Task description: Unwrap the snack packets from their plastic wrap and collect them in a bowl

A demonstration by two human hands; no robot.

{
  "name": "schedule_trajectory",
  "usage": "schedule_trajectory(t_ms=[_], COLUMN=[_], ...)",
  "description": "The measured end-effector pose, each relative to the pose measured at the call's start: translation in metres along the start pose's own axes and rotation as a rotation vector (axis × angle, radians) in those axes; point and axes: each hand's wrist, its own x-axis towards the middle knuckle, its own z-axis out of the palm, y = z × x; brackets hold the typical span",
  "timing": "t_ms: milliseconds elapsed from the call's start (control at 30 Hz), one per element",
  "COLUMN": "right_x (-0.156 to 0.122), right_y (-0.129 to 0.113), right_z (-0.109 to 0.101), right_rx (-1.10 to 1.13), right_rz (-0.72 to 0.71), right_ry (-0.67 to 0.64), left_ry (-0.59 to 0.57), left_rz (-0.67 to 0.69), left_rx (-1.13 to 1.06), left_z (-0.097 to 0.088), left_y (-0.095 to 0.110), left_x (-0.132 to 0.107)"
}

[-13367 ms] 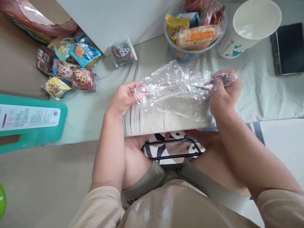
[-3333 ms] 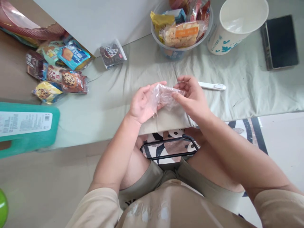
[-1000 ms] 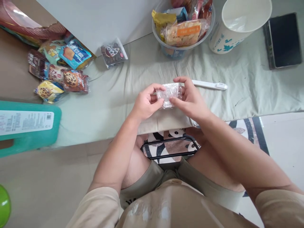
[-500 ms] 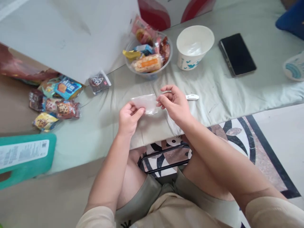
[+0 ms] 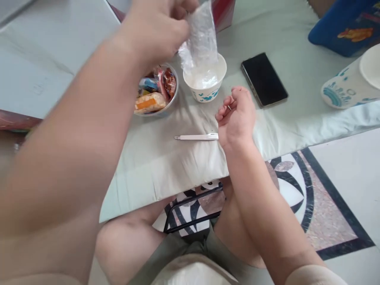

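1. The left hand [image 5: 162,29], blurred at the far side, is clamped on a crumpled sheet of clear plastic film [image 5: 203,33] by thumb and fingers.
2. The film hangs over a white paper cup with blue-green print [image 5: 206,95]; I cannot tell whether its lower end touches the rim. More clear film lies inside the cup.
3. The right hand [image 5: 237,114] is nearer, palm turned up, fingers half curled and standing off the palm.
4. A slim white pen-shaped tool [image 5: 196,137] lies just left of the right hand; I cannot tell whether they touch.
5. Left of the cup, partly behind the left forearm, a round clear plastic tub [image 5: 175,95] holds colourful wrapped snacks.
6. Right of the cup, a black rectangular phone [image 5: 265,79] lies flat on the pale-green cloth-covered table [image 5: 142,166].
7. Farther right is another white printed paper cup [image 5: 341,91].
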Motion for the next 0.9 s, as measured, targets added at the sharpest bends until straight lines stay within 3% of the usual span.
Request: schedule_trajectory(t_ms=[100,233,367,500,600,733,833,900], right_x=[0.004,0.01,0.009,0.003,0.0,-0.001,0.0,0.0], right_y=[0.001,0.002,-0.005,-0.011,-0.011,-0.007,-0.006,-0.007], right_z=[-0.009,-0.019,-0.017,-0.012,-0.009,-0.007,-0.008,-0.009], right_rx=[-0.105,-0.187,-0.165,-0.114,-0.109,-0.131,-0.161,-0.171], right_rz=[-0.047,-0.093,-0.062,-0.01,0.003,-0.024,-0.062,-0.069], right_ry=[-0.075,-0.138,-0.139,-0.127,-0.106,-0.145,-0.183,-0.188], left_ry=[-0.185,-0.322,-0.351,-0.243,-0.273,-0.517,-0.591,-0.604], left_rz=[0.003,0.049,0.236,0.371,0.296,0.107,0.094,0.1], left_rx=[0.063,0.211,0.413,0.308,0.33,0.526,0.538,0.535], left_z=[0.022,0.056,0.064,0.053,0.048,0.064,0.082,0.085], left_y=[0.005,-0.009,-0.011,-0.006,-0.001,0.006,0.008,0.008], left_x=[0.043,0.065,0.061,0.055,0.058,0.064,0.07,0.073])
